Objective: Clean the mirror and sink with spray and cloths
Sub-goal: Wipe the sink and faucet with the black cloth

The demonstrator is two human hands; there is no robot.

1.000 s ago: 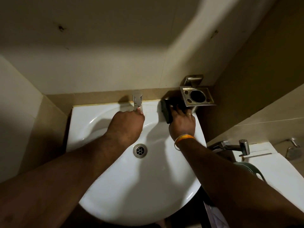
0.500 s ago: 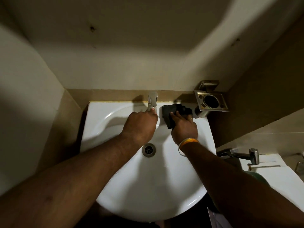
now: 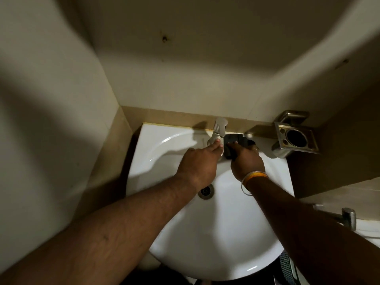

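Wiping along the back ledge of the white sink [image 3: 205, 233], the right hand [image 3: 246, 161] presses a dark cloth [image 3: 232, 140] against the porcelain just right of the tap [image 3: 219, 130], fingers laid over it. The left hand [image 3: 197, 163] reaches to the tap, fingertips touching its spout; whether it grips I cannot tell. My guess is the sink is midway through. No mirror or spray bottle is in sight, so that part can't be judged. A metal holder [image 3: 296, 136] hangs on the wall nearby.
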